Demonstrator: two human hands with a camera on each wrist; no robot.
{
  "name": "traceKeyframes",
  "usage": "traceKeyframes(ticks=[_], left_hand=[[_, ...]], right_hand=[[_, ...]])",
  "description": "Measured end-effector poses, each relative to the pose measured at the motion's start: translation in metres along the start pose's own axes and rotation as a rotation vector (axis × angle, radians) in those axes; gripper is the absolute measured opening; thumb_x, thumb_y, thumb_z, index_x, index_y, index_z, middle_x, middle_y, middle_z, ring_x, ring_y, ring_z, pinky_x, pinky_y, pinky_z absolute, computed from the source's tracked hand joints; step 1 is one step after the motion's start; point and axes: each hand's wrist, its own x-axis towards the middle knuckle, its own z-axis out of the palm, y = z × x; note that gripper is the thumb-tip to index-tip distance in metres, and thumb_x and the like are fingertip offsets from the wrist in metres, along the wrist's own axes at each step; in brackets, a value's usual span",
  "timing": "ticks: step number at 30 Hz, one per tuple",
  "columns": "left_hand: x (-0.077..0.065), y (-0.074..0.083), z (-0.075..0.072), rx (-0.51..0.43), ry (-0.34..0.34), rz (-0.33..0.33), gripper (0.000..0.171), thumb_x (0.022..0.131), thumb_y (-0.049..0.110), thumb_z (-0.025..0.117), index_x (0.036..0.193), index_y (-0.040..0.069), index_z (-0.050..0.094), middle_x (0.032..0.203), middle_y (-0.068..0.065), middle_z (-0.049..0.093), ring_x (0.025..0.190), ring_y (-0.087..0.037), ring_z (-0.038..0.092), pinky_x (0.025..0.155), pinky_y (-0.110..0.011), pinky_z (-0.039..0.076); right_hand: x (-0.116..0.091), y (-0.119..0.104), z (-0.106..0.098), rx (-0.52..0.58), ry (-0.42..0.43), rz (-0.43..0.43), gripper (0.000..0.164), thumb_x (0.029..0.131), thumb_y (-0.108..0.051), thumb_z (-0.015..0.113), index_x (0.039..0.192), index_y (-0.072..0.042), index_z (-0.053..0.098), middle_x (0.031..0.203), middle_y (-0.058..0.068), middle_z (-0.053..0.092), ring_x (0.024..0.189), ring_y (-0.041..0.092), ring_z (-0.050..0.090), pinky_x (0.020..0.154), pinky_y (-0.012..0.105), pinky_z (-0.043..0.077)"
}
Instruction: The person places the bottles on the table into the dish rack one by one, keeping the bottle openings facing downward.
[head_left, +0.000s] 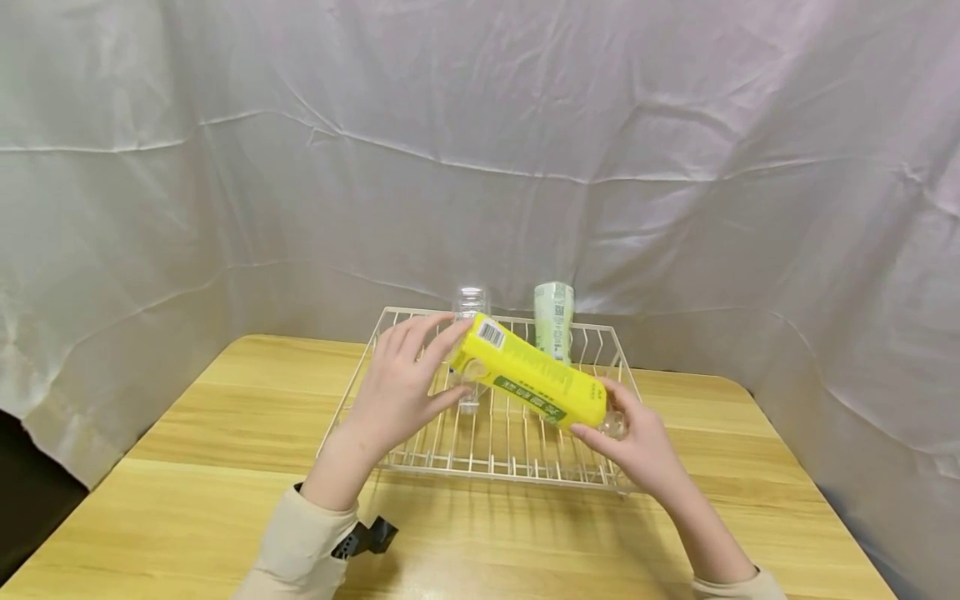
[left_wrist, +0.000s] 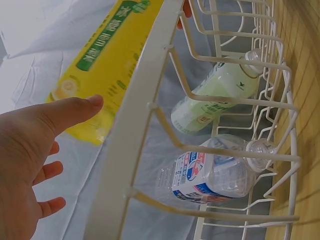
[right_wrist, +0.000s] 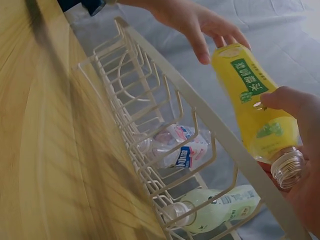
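A yellow-labelled plastic bottle is held up over the white wire rack, tilted with its bare neck at the lower right. My right hand grips it near that neck, the thumb lying on the label in the right wrist view. At the bottle's base end, my left hand has its thumb and fingers spread, fingertips right by the base. Inside the rack a clear bottle with a white and blue label stands neck down. A pale green bottle also stands neck down beside it.
The rack sits toward the back of a wooden table, its wire dividers rising between the bottles. Grey cloth hangs behind and along both sides. A black device is strapped at the left wrist.
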Motion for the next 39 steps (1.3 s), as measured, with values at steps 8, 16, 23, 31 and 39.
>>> traceKeyframes(ticks=[8, 16, 23, 31, 39], left_hand=[[-0.001, 0.001, 0.0, -0.006, -0.018, -0.089, 0.072, 0.081, 0.052, 0.071, 0.137, 0.013, 0.052, 0.13, -0.011, 0.058, 0.122, -0.029, 0.05, 0.102, -0.047, 0.041], [0.001, 0.01, -0.004, -0.096, -0.195, -0.44, 0.062, 0.085, 0.066, 0.057, 0.122, 0.017, 0.063, 0.121, -0.001, 0.066, 0.117, -0.026, 0.055, 0.099, -0.048, 0.042], [0.002, 0.016, -0.004, -0.125, -0.273, -0.56, 0.061, 0.087, 0.067, 0.054, 0.118, 0.015, 0.064, 0.117, -0.001, 0.067, 0.112, -0.026, 0.056, 0.097, -0.048, 0.043], [0.004, 0.021, -0.003, -0.148, -0.247, -0.597, 0.057, 0.088, 0.065, 0.053, 0.109, 0.014, 0.063, 0.109, -0.001, 0.068, 0.103, -0.024, 0.058, 0.092, -0.047, 0.043], [0.003, 0.024, -0.001, -0.157, -0.204, -0.619, 0.055, 0.086, 0.065, 0.055, 0.105, 0.013, 0.062, 0.1, 0.0, 0.065, 0.092, -0.021, 0.055, 0.083, -0.041, 0.042]], right_hand=[[0.001, 0.002, -0.002, 0.097, -0.011, 0.056, 0.06, 0.084, -0.023, 0.075, 0.137, -0.01, 0.05, 0.113, 0.012, 0.064, 0.09, 0.011, 0.058, 0.071, 0.026, 0.055], [0.001, 0.003, 0.004, -0.047, 0.076, -0.051, 0.063, 0.077, -0.022, 0.082, 0.133, -0.013, 0.053, 0.107, 0.001, 0.068, 0.093, 0.007, 0.058, 0.081, 0.028, 0.05], [-0.002, 0.007, 0.009, -0.074, 0.127, -0.143, 0.069, 0.072, -0.014, 0.086, 0.133, -0.013, 0.054, 0.113, 0.0, 0.067, 0.097, 0.001, 0.057, 0.084, 0.02, 0.049], [-0.002, 0.008, 0.016, -0.186, 0.18, -0.279, 0.076, 0.062, -0.014, 0.091, 0.13, -0.01, 0.055, 0.119, 0.0, 0.065, 0.107, 0.008, 0.056, 0.092, 0.024, 0.047], [-0.003, 0.006, 0.019, -0.24, 0.214, -0.365, 0.078, 0.059, -0.017, 0.091, 0.128, -0.008, 0.056, 0.12, 0.004, 0.065, 0.109, 0.018, 0.059, 0.095, 0.031, 0.047]])
